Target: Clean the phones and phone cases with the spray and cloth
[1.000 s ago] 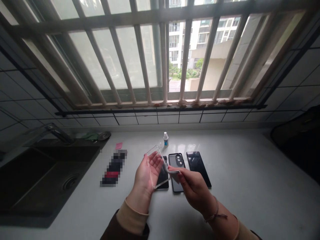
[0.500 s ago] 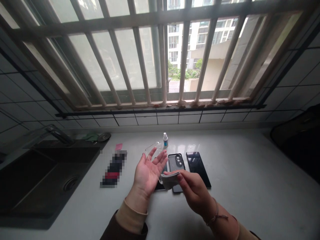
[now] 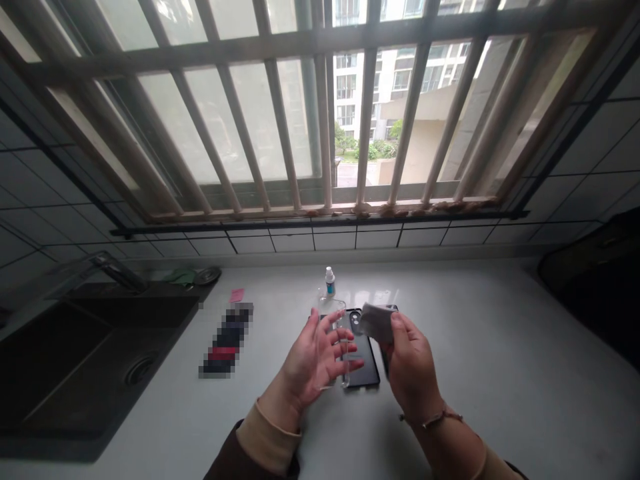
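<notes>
My left hand (image 3: 317, 357) is turned palm up with its fingers half curled around the edges of a clear phone case (image 3: 346, 347). Between the thumb and fingers of my right hand (image 3: 411, 357) is a folded grey cloth (image 3: 379, 323), held just to the right of the clear case and apart from it. Below the hands lies a black phone case (image 3: 366, 370) with a camera cutout. A dark phone (image 3: 386, 363) beside it is mostly covered by my right hand. Behind the clear case stands a small white bottle (image 3: 330, 283) with a blue label.
A dark sink (image 3: 100, 347) with a faucet (image 3: 117, 272) is set into the white counter (image 3: 475, 373) at left. Near it lie a pixelated dark and red item (image 3: 227, 340) and a pink slip (image 3: 237, 295). A black bag-like object (image 3: 600, 280) stands at far right, and a barred window rises behind.
The cloth in my right hand has moved up and right, away from the clear case. My left hand has shifted slightly right and turned the case, its fingers more spread.
</notes>
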A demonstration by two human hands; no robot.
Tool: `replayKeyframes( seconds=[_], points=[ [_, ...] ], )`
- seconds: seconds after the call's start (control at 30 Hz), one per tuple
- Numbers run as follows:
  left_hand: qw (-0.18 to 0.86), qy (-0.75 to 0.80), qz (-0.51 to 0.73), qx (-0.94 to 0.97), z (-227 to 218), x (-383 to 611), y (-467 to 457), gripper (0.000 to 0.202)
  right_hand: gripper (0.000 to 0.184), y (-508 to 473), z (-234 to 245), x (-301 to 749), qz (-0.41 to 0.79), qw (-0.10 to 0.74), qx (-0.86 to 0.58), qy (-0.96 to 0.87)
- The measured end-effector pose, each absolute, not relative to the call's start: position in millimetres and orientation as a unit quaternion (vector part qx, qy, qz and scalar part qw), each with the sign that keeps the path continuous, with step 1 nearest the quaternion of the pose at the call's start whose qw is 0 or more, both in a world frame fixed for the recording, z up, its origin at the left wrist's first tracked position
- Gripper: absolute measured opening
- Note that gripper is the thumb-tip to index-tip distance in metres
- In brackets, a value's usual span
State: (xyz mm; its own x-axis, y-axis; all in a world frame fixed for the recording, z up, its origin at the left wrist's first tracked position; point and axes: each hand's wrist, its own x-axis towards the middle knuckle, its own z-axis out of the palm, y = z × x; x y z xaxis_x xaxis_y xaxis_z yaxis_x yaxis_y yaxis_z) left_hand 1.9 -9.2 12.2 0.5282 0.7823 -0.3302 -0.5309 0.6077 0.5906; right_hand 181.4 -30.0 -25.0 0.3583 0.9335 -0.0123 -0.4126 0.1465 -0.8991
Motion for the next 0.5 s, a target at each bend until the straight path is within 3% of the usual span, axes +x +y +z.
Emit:
replayKeyframes(
  seconds=[0.13, 0.23, 0.5],
  points=[
    [0.882, 0.283, 0.282, 0.251, 1.8, 7.4, -15.9, 0.065, 0.051, -22.2, -26.7, 195.1, 0.343, 0.597, -0.583, -0.431],
    [0.884, 0.301, 0.240, 0.264, -8.1, 15.5, -21.1, 0.065, 0.053, -26.8, -27.8, 191.8, 0.315, 0.527, -0.594, -0.521],
    [0.844, 0.366, 0.250, 0.303, -7.7, 22.0, -27.0, 0.065, 0.036, -42.8, -26.1, 180.6, 0.262, 0.565, -0.504, -0.599]
  ],
)
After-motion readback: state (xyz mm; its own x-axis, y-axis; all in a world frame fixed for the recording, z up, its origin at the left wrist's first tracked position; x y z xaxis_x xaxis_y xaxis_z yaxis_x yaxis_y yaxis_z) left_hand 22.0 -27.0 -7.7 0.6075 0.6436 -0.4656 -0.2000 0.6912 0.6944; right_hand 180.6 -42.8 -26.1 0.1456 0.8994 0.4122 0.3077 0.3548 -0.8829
